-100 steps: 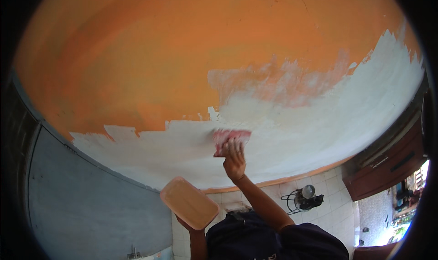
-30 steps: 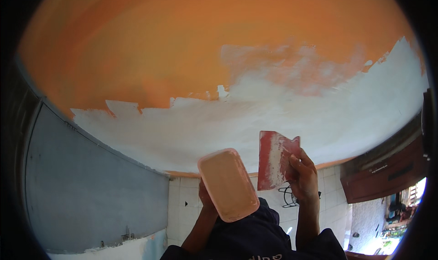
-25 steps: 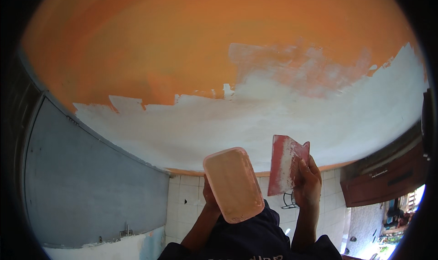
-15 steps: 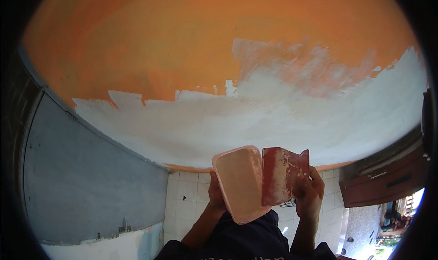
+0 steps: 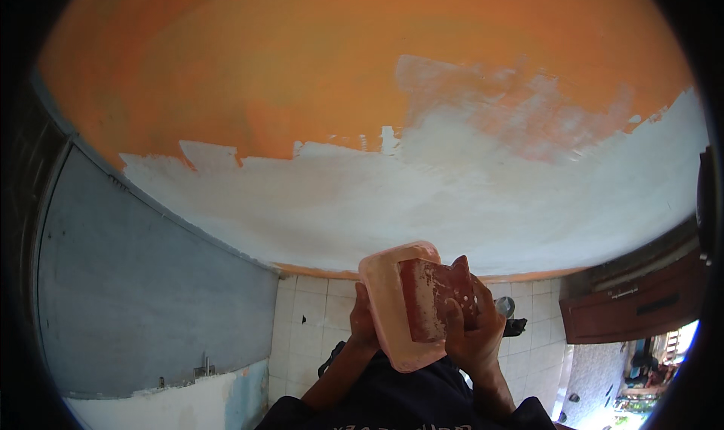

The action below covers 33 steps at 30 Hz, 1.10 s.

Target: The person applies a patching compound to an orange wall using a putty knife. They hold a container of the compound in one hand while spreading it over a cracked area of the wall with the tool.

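My left hand (image 5: pixel 363 320) grips a pink rectangular tub (image 5: pixel 371 279) by its left side. Smooth beige paste shows inside the tub, which tilts slightly. My right hand (image 5: pixel 479 328) is closed around a dark red, flat putty spreader (image 5: pixel 422 298), its face streaked with beige residue. The spreader's straight edge now lies over the tub's opening; whether it touches the paste is hard to tell. In front stands an orange wall (image 5: pixel 249 68), its lower part covered with a white coat (image 5: pixel 324 204) with a ragged upper edge and a thinner, smeared patch at the right.
A grey door (image 5: pixel 151 279) with a bolt is on the left. Pale tiles (image 5: pixel 305 347) cover the floor below. Near my right hand, a round clear object (image 5: pixel 504 306) and a dark item (image 5: pixel 515 327) rest low down. A brown wooden piece (image 5: pixel 641 302) stands at the right, beside a bright opening.
My right hand has moved left, bringing the spreader from beside the tub to over its opening. The tub has shifted slightly right. The round clear object has come into sight.
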Each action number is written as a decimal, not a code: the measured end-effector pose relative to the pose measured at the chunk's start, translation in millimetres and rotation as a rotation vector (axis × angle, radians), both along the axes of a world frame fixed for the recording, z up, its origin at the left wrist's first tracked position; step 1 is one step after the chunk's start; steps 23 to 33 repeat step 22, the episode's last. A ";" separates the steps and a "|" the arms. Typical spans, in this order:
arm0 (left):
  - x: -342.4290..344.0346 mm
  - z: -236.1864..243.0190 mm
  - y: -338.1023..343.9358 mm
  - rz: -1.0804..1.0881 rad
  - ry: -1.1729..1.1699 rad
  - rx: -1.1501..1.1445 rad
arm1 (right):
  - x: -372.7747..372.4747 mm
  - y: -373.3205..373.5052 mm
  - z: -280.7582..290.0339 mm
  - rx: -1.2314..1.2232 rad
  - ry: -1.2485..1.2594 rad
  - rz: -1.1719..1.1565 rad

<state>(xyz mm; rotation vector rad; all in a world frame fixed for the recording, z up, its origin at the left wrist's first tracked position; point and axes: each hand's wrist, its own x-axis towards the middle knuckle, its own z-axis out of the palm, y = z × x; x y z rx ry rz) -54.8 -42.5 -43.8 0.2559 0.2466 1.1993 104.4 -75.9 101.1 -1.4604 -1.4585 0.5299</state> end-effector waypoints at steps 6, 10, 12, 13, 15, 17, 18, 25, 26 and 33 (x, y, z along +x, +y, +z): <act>-1.1 6.9 0.5 -0.016 0.024 0.015 | -0.6 1.9 -2.0 -0.062 0.198 -0.027; -1.2 8.0 2.1 -0.032 -0.045 0.018 | 19.0 -3.4 -6.0 -0.130 0.327 0.065; 0.2 15.5 3.2 -0.026 -0.026 -0.007 | 27.7 -4.8 -2.1 -0.143 0.290 0.093; 0.7 18.4 3.5 -0.023 -0.015 -0.020 | 31.7 -5.0 -0.9 -0.150 0.272 0.106; -1.0 16.0 4.5 -0.051 -0.065 0.006 | 41.5 -4.4 -1.1 -0.080 0.207 0.146; -1.4 16.7 5.2 -0.070 -0.088 0.001 | 43.8 -1.3 0.7 0.024 0.120 0.172; -1.1 18.4 5.3 -0.074 -0.085 -0.018 | 43.9 2.3 4.2 0.092 0.066 0.178; -0.6 12.2 7.4 -0.053 0.103 -0.108 | 42.7 11.0 7.1 0.274 -0.108 0.190; -0.6 12.2 7.4 -0.053 0.103 -0.108 | 42.7 11.0 7.1 0.274 -0.108 0.190; -0.6 12.2 7.4 -0.053 0.103 -0.108 | 42.7 11.0 7.1 0.274 -0.108 0.190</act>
